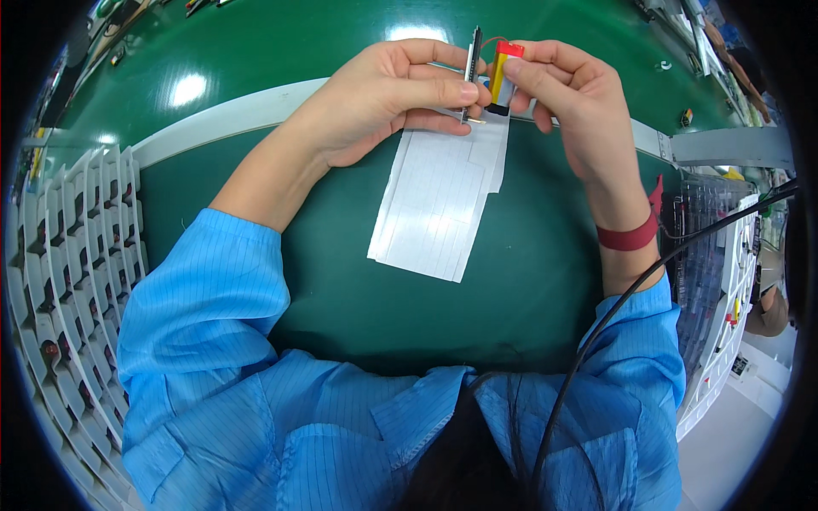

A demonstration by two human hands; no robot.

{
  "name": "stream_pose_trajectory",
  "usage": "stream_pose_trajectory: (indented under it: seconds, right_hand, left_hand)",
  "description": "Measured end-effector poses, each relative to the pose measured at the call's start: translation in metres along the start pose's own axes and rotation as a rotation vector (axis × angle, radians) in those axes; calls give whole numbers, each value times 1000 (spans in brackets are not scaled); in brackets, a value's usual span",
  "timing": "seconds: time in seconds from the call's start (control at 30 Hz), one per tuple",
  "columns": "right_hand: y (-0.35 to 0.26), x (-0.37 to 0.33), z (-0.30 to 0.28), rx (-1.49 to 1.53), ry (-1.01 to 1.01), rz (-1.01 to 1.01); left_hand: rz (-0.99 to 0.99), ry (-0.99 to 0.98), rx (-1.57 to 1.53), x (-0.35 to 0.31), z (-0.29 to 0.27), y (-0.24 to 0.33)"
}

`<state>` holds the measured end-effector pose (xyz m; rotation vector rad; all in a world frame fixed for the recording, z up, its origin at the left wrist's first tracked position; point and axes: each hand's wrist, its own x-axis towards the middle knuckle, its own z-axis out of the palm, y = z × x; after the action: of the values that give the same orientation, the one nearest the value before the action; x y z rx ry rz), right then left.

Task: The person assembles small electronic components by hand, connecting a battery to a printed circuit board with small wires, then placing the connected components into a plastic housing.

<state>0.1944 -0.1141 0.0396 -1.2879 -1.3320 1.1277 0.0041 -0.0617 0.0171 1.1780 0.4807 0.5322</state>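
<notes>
My left hand (375,98) pinches a thin module (471,72), seen nearly edge-on, with a dark face and a pale side; its exact kind I cannot make out. Between the fingers and thumb of my right hand (579,94) is a small flat battery (506,72), silver and yellow with a red top end and a black lower end. A thin red wire (492,39) arcs from the module to the battery's top. Below both hands, a white glossy sheet (434,200) with lines across it and a stepped edge lies on the green mat (341,247).
A white ridged tray (81,247) with small dark parts in its slots stands at my left. More trays (720,315) sit at the right. A black cable (665,260) crosses my right forearm. A pale bar (230,115) runs across the bench, with a glossy green surface (281,43) beyond.
</notes>
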Motion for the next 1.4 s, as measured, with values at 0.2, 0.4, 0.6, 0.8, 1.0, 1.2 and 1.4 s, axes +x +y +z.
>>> stream_pose_trajectory:
  seconds: [0.2,0.4,0.6,0.8,1.0,1.2,1.4]
  right_hand:
    - [-6,-7,12,-52,122,-82]
    - [7,-5,8,90,124,-1]
    - [4,-1,-8,361,-168,141]
    - [7,1,-7,315,-153,99]
    - [-13,-8,5,-27,-5,-7]
    - [-9,-8,4,-58,28,-37]
    - [-5,-7,5,-118,34,-99]
  left_hand:
    - [8,20,-17,0,2,-2]
    - [44,-12,43,1,6,-4]
    - [19,-46,-57,1,-3,-1]
    - [12,-51,-81,0,0,-3]
    - [149,65,138,0,9,-7]
    - [132,106,121,-1,13,-5]
    - [136,112,178,0,12,-6]
